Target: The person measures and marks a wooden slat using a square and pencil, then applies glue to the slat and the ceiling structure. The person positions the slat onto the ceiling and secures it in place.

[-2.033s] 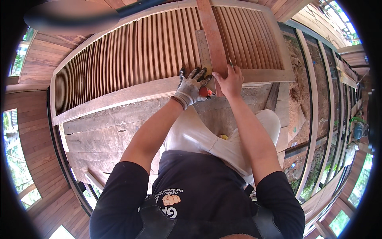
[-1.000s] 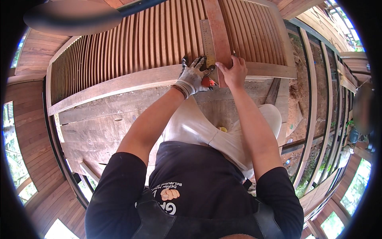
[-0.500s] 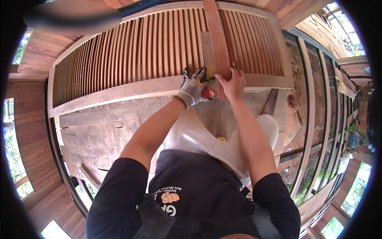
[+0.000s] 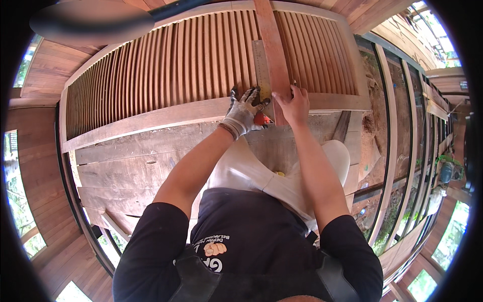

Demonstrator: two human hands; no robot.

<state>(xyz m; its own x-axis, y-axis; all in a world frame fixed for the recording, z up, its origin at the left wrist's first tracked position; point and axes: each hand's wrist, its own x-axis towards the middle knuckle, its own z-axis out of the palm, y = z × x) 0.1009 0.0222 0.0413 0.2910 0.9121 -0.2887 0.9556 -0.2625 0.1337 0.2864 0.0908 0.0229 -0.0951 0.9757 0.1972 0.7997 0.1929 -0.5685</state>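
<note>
A long louvred wooden panel [image 4: 166,70] lies in front of me, with a reddish wooden board [image 4: 274,55] laid across its slats. Along the board's left edge runs the metal blade of a try square [image 4: 260,65]. My left hand [image 4: 244,110], in a grey-white glove with dark fingertips, presses on the square's lower end, its fingers spread. Something orange-red shows beneath that palm. Bare, my right hand [image 4: 293,105] grips the board's near end, thumb at its left edge and fingers at its right. A thin pencil-like tip [image 4: 295,82] pokes up from those fingers.
Worn planks [image 4: 121,166] lie on my side of the panel, beneath my legs. To the right, a dark-edged frame with pale wooden bars [image 4: 392,141] stands over bare soil and plants. Plank walls [image 4: 35,151] rise at the left. A dark wooden strip [image 4: 342,126] leans near the panel's right end.
My view has shifted slightly. Both hands, the square and the board keep practically the same places on the panel.
</note>
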